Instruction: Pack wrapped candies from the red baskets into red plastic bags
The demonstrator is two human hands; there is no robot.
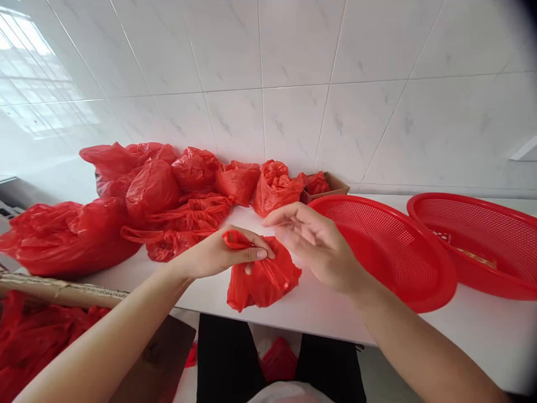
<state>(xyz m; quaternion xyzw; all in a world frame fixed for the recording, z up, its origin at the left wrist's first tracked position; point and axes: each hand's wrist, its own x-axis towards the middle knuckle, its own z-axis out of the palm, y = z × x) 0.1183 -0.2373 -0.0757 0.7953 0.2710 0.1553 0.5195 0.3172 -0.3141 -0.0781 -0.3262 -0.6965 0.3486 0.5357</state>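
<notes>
My left hand (235, 252) is closed on the gathered top of a small red plastic bag (266, 285), with the thumb pressed over the twisted plastic. The bag hangs over the front of the white table (331, 313), and I cannot see what is inside it. To the right of the bag, my right hand (316, 243) is raised with its fingers apart and loosely bent, holding nothing. Beyond both hands, knotted red bags (197, 212) and a fuller upright red bag (277, 187) sit on the tabletop.
Several stuffed red bags (153, 182) line the tiled wall (293, 123). A small cardboard box (335, 184) stands behind a red perforated basket (436, 274); a second red basket (507, 240) holds a few small items. At lower left, a large cardboard box (155, 358) contains red bags.
</notes>
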